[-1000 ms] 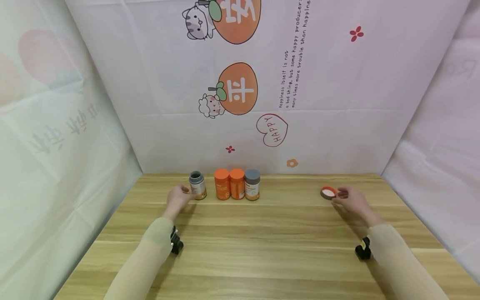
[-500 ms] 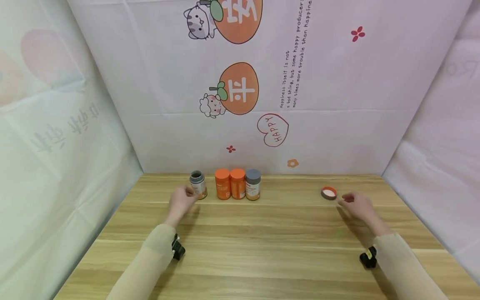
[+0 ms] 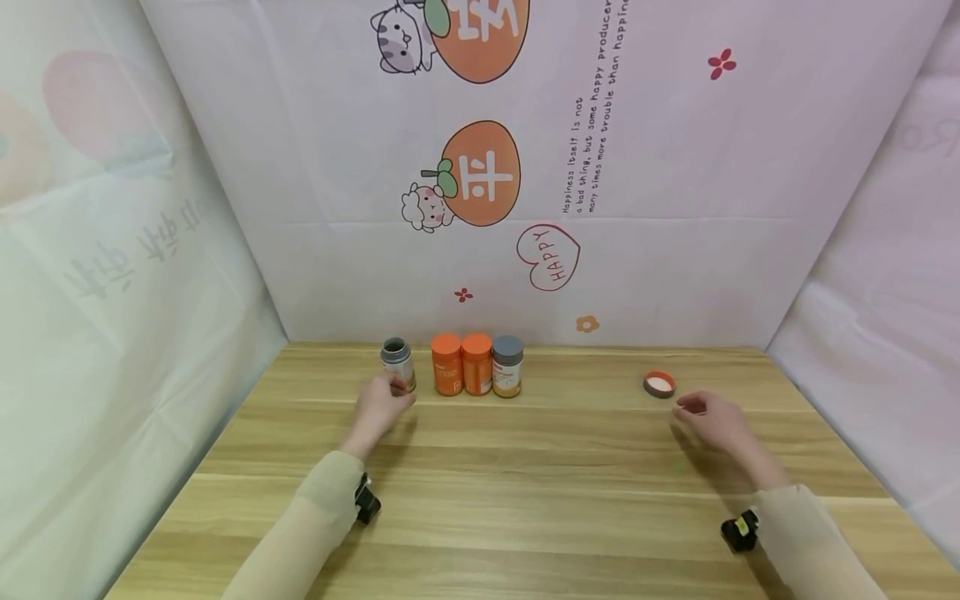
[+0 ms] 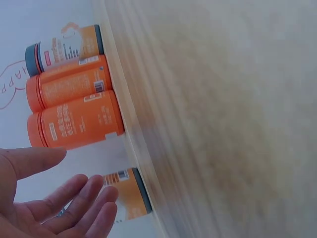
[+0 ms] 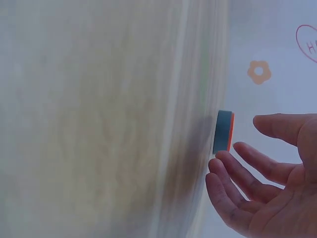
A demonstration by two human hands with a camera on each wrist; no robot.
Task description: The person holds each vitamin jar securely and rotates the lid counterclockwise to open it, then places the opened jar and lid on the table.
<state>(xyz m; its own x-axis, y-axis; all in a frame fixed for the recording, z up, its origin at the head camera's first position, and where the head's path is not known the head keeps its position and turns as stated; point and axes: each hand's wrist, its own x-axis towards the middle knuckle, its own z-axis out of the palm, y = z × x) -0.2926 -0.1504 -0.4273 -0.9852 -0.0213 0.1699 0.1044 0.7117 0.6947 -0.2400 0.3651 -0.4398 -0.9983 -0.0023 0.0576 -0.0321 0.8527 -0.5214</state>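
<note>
Without its lid, a grey-necked bottle with a white and orange label stands upright at the back left. My left hand hovers just in front of it, partly covering it, and holds nothing; in the left wrist view the thumb and fingers are apart. At the back right a grey lid lies with its orange-rimmed, white inside facing up. My right hand is in front and to the right of that lid, apart from it, fingers loosely bent around nothing.
Two orange bottles, one on the left and one in the middle, stand beside a grey-capped bottle near the back edge. A printed white cloth hangs behind the wooden table. More cloth hangs at both sides.
My left hand has come away from the open bottle, moving right and toward me. My right hand has drawn back from the lid, which stays on the table.
</note>
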